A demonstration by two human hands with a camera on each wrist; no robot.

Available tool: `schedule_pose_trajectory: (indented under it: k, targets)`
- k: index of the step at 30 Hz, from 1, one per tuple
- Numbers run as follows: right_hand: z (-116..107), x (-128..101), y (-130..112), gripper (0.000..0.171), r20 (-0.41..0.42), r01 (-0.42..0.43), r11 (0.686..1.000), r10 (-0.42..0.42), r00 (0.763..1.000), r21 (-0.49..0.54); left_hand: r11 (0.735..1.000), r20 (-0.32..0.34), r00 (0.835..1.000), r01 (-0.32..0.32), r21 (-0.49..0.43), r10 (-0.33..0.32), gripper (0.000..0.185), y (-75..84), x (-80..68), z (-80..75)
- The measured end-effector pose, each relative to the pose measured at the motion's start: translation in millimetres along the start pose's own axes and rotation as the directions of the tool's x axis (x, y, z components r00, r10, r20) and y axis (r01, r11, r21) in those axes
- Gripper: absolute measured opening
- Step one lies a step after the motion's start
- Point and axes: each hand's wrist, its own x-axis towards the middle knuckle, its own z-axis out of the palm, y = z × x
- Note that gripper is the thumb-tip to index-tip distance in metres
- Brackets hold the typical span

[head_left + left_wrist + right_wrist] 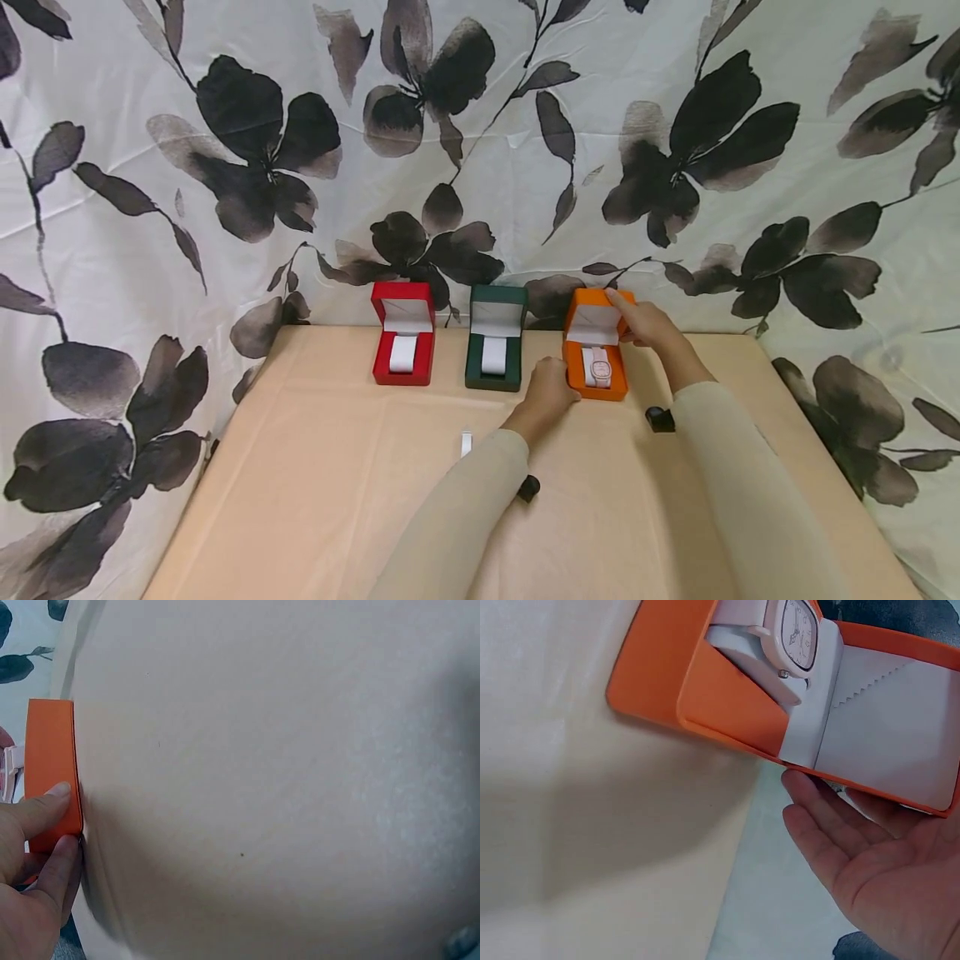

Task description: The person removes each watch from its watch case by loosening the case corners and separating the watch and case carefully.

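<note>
Flowered cloth (225,208) hangs behind a tan table (337,500) in the head view. Beyond the hands, three open boxes stand in a row at the far edge. The orange box (596,385) sits between both hands and holds a pale watch (600,367). The green box (493,377) is just beside the left hand (551,392), and the red box (403,371) lies further out on that side; each has a white cushion with no watch. The left hand touches the orange box's near corner. The right hand (648,325) rests against the raised lid, fingers on its top edge.

Seen from the left wrist, the fingers (41,814) press nearly straight against the orange box (51,765) side, not curled round it.

Seen from the right wrist, the palm (877,877) is spread wide, its fingers straight and just beside the lid (892,727); whether they touch there I cannot tell. The watch (799,630) is wrapped on its cushion inside.
</note>
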Motion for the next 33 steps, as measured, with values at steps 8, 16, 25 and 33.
schedule_pose_trajectory:
  k: [8,16,25,33]
  targets:
    - [0,-7,8,0.102,0.036,0.040,0.995,-0.044,0.998,0.089,1.000,0.019,1.000,0.002,-0.026,-0.001,0.029,0.9,0.0,-1.9]
    - [-8,-18,15,0.098,0.032,0.136,0.991,-0.136,0.990,0.010,0.992,0.041,0.999,0.034,-0.120,-0.030,0.031,0.7,-0.9,-5.3]
    - [-9,-35,33,0.088,-0.017,0.175,0.983,-0.175,0.984,0.046,0.982,0.058,0.997,-0.034,-0.187,0.045,0.055,-2.9,-3.4,-10.2]
    - [7,-45,57,0.076,-0.080,0.212,0.977,-0.209,0.975,0.033,0.981,0.064,0.991,-0.101,-0.166,0.113,0.077,0.8,-7.3,-25.6]
